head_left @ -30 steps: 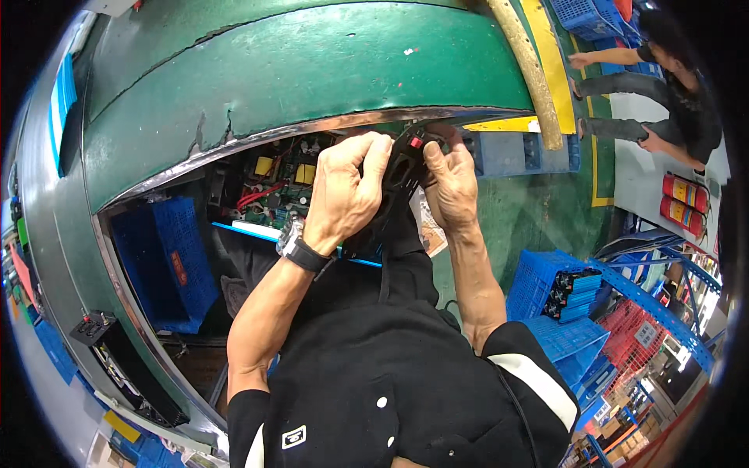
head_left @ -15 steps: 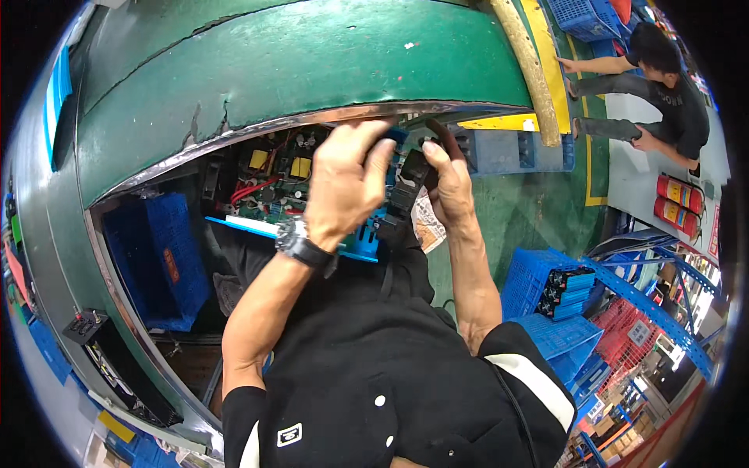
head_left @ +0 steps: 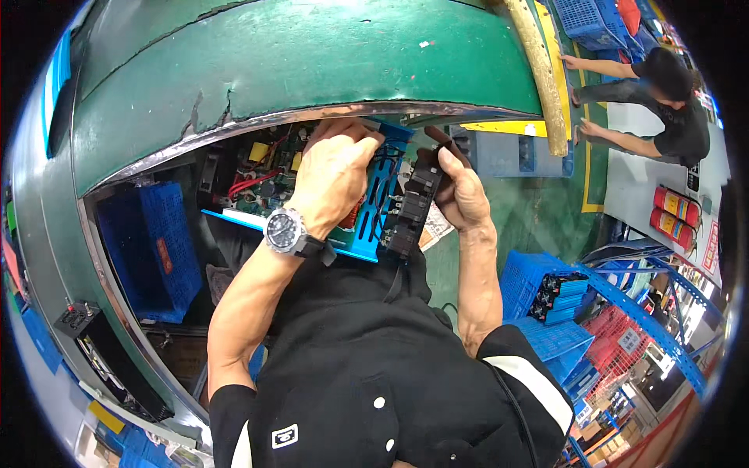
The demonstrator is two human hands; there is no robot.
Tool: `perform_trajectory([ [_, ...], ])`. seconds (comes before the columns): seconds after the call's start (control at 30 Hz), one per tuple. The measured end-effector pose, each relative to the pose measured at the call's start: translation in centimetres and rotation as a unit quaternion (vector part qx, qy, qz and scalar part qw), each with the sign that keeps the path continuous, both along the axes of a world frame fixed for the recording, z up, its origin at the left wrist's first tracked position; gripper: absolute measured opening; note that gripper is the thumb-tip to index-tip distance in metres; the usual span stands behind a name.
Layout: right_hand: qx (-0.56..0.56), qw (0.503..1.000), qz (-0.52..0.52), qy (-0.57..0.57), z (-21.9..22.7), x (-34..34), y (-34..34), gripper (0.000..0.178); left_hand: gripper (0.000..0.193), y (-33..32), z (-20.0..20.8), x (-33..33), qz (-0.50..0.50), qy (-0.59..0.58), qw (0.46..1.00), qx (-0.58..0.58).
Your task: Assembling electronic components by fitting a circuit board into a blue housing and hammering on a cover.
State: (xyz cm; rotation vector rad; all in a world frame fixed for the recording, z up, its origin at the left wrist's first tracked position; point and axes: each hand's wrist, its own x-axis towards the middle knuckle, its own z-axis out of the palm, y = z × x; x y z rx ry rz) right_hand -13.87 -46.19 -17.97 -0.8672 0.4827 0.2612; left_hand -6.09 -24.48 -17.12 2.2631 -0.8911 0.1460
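Observation:
An open blue metal case [head_left: 360,248] rests on my lap, partly beneath the bench edge. Inside it lies a green circuit board [head_left: 273,201] with yellow-wrapped parts and red wires. My left hand [head_left: 334,175], a watch on its wrist, reaches down over the board with fingers curled together. What they pinch, if anything, is hidden. My right hand [head_left: 466,195] grips a black end panel [head_left: 413,204] fitted with a row of sockets, thumb on its upper end. The panel stands tilted beside the case's slotted side, and dark wires run between them.
The green bench [head_left: 312,66] overhangs the case. A blue crate [head_left: 160,253] sits under it at left, and a long black device [head_left: 117,363] lies on the bench. Blue crates [head_left: 538,292] stand at right. Another person [head_left: 667,105] sits at far right.
My left hand has come down onto the board, its fingers curling in. The right hand has shifted slightly right with the panel, baring the slotted side and the wires.

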Motion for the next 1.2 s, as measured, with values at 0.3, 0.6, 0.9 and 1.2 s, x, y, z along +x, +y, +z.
perform_trajectory([
  [0.3, 0.052, 0.998, 0.015, 0.014, -2.3, -1.4, -1.6, 0.054, 0.02, 2.2, 1.4, -0.1, 0.04, 0.093, 0.993, -0.055],
  [0.6, -0.101, 0.991, 0.084, -0.023, -1.1, -0.7, -1.4, 0.084, 0.035, 2.5, 2.5, -2.1, 0.096, 0.108, 0.986, 0.082],
  [0.9, -0.011, 0.998, 0.057, -0.001, -1.6, -0.6, -1.2, 0.082, 0.049, 3.9, 4.0, -0.6, -0.049, 0.037, 0.998, 0.029],
  [1.2, 0.007, 0.998, 0.064, -0.001, -1.8, -0.4, -1.0, 0.079, 0.01, 2.8, 3.1, 0.8, -0.164, -0.057, 0.966, 0.194],
])
